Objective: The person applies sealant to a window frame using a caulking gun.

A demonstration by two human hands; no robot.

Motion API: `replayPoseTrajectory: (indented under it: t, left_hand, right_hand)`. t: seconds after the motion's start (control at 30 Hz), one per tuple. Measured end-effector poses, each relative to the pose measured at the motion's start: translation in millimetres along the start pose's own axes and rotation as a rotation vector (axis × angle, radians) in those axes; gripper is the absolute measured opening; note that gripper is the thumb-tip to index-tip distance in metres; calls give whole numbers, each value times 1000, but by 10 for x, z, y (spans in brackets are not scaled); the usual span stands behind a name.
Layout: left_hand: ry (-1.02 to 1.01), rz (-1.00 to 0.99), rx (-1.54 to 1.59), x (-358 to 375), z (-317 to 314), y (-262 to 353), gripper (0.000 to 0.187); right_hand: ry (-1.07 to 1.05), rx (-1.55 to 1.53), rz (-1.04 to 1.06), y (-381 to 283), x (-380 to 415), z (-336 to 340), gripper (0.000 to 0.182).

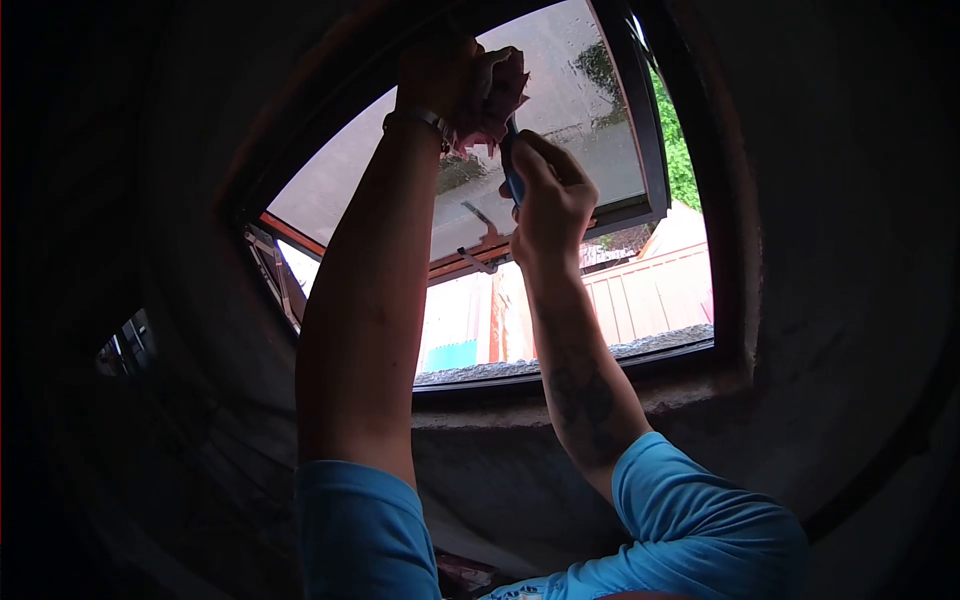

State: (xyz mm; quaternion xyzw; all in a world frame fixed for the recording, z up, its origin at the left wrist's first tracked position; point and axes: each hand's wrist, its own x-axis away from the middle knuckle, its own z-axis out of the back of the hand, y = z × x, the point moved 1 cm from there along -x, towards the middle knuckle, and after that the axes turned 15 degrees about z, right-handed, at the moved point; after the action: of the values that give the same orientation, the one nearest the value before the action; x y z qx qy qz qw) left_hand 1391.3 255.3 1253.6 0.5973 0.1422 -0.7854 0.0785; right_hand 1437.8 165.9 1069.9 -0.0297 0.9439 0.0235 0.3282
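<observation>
Both my arms reach up to the wet glass pane of a tilted window. My left hand, in deep shadow near the top of the frame, is closed on a crumpled pinkish cloth with ragged edges. Just below and to the right, my right hand wraps its fingers around a slim dark blue handle. The handle's upper end runs up behind the cloth, so the tool's head is hidden. Water streaks and drops show on the glass.
The sash hangs outward from a dark window frame, with a metal stay arm at its lower edge. Below lies a rough sill. Outside are a corrugated roof and green foliage. Dark walls surround the opening.
</observation>
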Motion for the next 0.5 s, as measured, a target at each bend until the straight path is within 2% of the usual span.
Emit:
replayPoseTrajectory:
  t: [0.03, 0.07, 0.13, 0.17, 0.2, 0.27, 0.3, 0.33, 0.4, 0.43, 0.47, 0.5]
  left_hand:
    - [12, -17, -19, 10, 10, -27, 24]
    - [13, -11, -31, 33, 67, 39, 24]
    - [-137, 587, 370, 90, 124, 210, 19]
    - [-321, 714, 674, 79, 164, 246, 24]
    - [-326, 719, 670, 119, 138, 299, 24]
    - [-77, -174, -917, 93, 271, 466, 25]
    - [-74, 25, -544, 56, 262, 348, 26]
    - [-79, 29, -553, 68, 257, 309, 26]
    - [-3, -159, -873, 104, 206, 415, 24]
    - [-51, 151, -155, 26, 165, -4, 18]
    - [-62, 159, -155, 14, 115, -9, 18]
    - [-106, 331, 214, -6, 85, -25, 18]
  right_hand:
    - [22, -184, -268, -9, -11, 34, 19]
    - [19, -191, -280, 35, -86, 107, 19]
    - [-78, -1210, -1228, 181, -179, 224, 22]
    - [-67, -1213, -1228, 188, -141, 245, 22]
    - [-66, -1092, -1081, 210, -75, 240, 21]
    - [-117, -875, -806, 259, 24, 53, 20]
    - [-75, -581, -514, 221, 53, 44, 18]
    - [-71, -586, -522, 281, 83, 2, 18]
    - [-35, 400, 683, 234, 76, -123, 12]
    - [-48, 515, 644, 165, 129, -108, 8]
    - [-44, 523, 634, 137, 132, -90, 8]
    - [-57, 444, 511, 139, 107, -84, 9]
